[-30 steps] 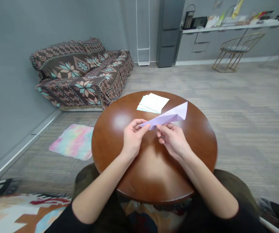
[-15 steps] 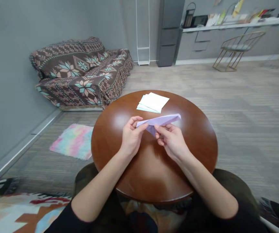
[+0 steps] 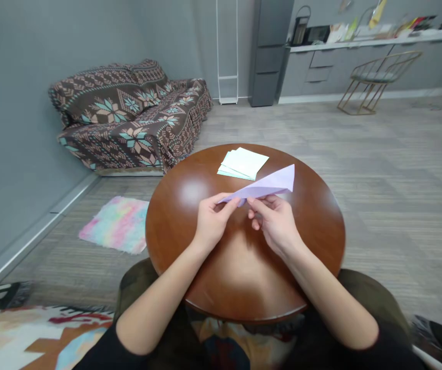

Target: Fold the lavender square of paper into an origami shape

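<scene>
A folded sheet of purple paper [image 3: 269, 184] is held up over the round brown table [image 3: 239, 293]. My left hand [image 3: 213, 218] pinches its left, narrow end between thumb and fingers. With thumb on the near side and fingers behind, my right hand [image 3: 272, 218] grips the lower edge near the middle. The paper's wide end points up and to the right. Beyond it, on the far part of the table, lies a small stack of pale paper sheets [image 3: 246, 162], slightly fanned out.
A sofa with a patterned cover [image 3: 136, 118] stands at the back left, and a fluffy pastel mat [image 3: 115, 224] lies on the floor left of the table. Farther back are a grey fridge [image 3: 269, 56], a kitchen counter [image 3: 359, 43] and a gold-framed chair [image 3: 375, 77].
The purple paper has turned: its right end has risen and widened into view, while its left end sits lower. Both hands keep hold of it, the left slightly lower and farther right.
</scene>
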Action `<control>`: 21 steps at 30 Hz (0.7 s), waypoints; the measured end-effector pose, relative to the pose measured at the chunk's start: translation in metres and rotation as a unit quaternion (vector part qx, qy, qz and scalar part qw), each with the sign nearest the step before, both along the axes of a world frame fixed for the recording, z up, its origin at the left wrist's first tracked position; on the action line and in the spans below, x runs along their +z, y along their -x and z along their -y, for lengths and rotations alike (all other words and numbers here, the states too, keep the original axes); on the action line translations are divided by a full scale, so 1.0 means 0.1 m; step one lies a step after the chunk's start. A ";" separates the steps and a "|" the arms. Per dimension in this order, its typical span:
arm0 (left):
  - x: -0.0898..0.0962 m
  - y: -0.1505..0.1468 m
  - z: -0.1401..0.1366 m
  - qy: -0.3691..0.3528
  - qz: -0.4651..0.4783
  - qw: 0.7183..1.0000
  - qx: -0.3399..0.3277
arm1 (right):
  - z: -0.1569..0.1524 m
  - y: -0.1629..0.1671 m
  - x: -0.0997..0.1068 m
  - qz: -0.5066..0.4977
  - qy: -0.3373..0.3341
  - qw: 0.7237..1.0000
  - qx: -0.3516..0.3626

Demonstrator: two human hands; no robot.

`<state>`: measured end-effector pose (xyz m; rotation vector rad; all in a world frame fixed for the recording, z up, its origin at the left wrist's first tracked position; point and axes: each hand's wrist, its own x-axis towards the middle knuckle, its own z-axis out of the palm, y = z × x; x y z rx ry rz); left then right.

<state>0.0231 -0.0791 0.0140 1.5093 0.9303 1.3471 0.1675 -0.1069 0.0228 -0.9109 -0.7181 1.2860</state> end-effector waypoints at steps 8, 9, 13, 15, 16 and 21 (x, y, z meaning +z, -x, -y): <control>-0.01 0.00 0.00 -0.013 -0.002 1.000 -0.007 | -0.02 -0.04 -0.02 0.058 -0.009 0.998 -0.020; -0.02 0.00 -0.01 -0.012 0.008 1.000 0.003 | -0.03 -0.05 -0.02 0.073 -0.011 0.997 -0.028; -0.04 0.00 -0.01 0.012 -0.010 1.000 0.013 | -0.05 -0.09 -0.02 0.140 -0.020 0.989 -0.049; -0.05 0.00 -0.01 0.044 -0.017 0.999 -0.011 | -0.06 -0.12 -0.02 0.169 -0.022 0.984 -0.057; -0.05 -0.01 0.00 0.064 -0.016 0.997 -0.026 | -0.06 -0.13 -0.01 0.181 -0.022 0.981 -0.062; -0.08 0.00 -0.02 0.140 0.011 0.987 -0.076 | -0.08 -0.17 -0.01 0.204 -0.024 0.977 -0.057</control>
